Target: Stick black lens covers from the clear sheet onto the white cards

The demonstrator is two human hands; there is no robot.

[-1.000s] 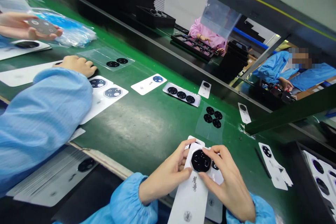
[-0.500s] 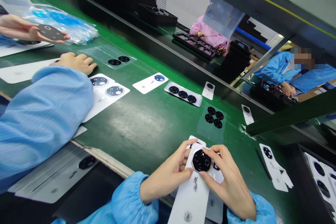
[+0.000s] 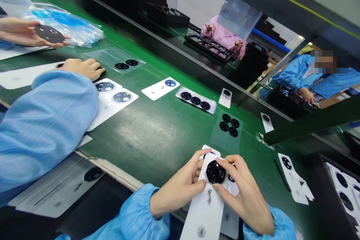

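While left hand (image 3: 180,191) grips white rectangular panel (image 3: 204,212), right hand (image 3: 245,191) pinches glossy black octagonal disc (image 3: 215,172) on it. Four similar discs (image 3: 233,123) lie beyond.

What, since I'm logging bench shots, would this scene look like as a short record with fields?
Left hand: holds white card, thumb on its face
Right hand: thumb and finger at edges of black disc
Card markings: dark print below disc
Clear sheet: on green table, four black discs
White strip: three black discs
Co-worker's hand, far left: holds dark disc
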